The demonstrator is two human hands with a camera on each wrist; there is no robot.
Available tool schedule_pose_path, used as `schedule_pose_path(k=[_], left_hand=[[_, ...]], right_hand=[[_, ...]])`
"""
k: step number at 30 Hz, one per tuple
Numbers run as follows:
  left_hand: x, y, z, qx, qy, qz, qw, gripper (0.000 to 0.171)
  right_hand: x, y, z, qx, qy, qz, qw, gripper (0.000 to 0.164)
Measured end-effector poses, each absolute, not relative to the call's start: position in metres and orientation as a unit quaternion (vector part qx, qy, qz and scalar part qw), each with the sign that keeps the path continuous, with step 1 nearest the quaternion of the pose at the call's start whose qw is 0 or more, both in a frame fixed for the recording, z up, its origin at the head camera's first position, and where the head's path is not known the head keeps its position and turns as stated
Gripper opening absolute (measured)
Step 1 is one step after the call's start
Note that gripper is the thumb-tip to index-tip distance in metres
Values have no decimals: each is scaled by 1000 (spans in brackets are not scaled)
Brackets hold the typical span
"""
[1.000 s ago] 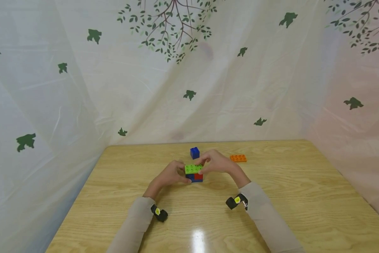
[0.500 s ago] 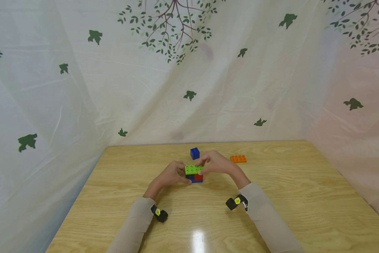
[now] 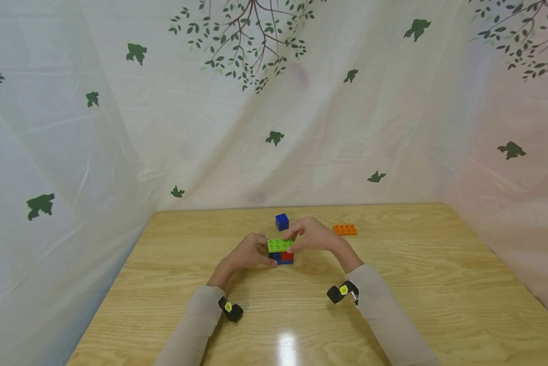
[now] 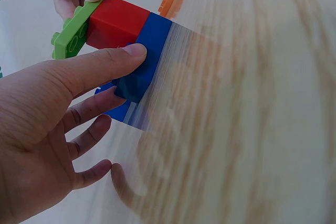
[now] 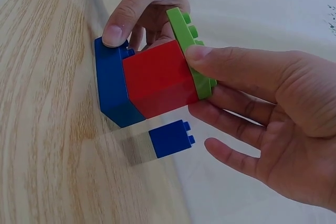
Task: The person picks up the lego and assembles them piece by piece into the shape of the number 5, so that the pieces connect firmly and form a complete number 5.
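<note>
A small stack of toy building bricks stands on the table: a blue brick (image 5: 110,80) at the bottom, a red brick (image 5: 160,74) on its right part, and a lime green plate (image 3: 280,245) on top. Beside the red brick the plate overhangs some bare blue studs. My left hand (image 3: 246,251) grips the bottom blue brick from the left, its thumb (image 4: 113,62) on the near side. From the right, my right hand (image 3: 314,235) pinches the green plate between thumb (image 5: 226,64) and fingers. The right fingertips behind the plate are partly hidden.
A loose blue brick (image 3: 282,221) stands just behind the stack. An orange plate (image 3: 345,230) lies farther right, beyond the right hand. The wooden table (image 3: 274,310) ends at the back against a pale, leaf-printed curtain (image 3: 237,168).
</note>
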State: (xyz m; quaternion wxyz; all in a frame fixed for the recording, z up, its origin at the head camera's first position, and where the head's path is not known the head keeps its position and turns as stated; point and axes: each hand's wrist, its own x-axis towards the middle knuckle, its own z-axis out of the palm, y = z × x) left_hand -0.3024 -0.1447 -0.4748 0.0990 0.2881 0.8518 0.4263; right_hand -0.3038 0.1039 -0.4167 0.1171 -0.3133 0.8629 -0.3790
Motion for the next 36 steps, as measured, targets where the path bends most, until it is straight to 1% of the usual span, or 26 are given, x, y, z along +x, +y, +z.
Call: schedule_pose_path(k=[12, 30, 36], left_hand=[[-304, -144, -473, 286, 854, 423, 104, 26], [-303, -144, -473, 289, 854, 422, 99, 25], [-303, -144, -474, 289, 853, 423, 99, 24]], right_hand=[[-306, 106, -416, -308, 859, -389, 123, 31], [-308, 106, -420, -309, 860, -388, 121, 28], [-308, 105, -420, -311, 850, -406, 130, 27]])
